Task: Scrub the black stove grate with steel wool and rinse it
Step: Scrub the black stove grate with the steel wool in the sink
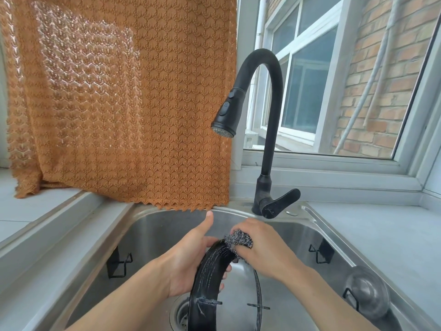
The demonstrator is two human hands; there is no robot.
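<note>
One sink [152, 225], one grate [210, 271], two hands.

A home kitchen: steel sink [152, 225], black faucet [267, 130], curtained window [310, 91].

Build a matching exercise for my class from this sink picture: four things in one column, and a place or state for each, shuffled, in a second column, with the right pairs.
Things
1. steel wool
2. stove grate
3. faucet
4. curtain

Places or states
A. hangs at the left of the window
B. gripped in the right hand
C. stands behind the sink, no water running
D. held over the drain by the left hand

Pairs: 1-B, 2-D, 3-C, 4-A
</note>
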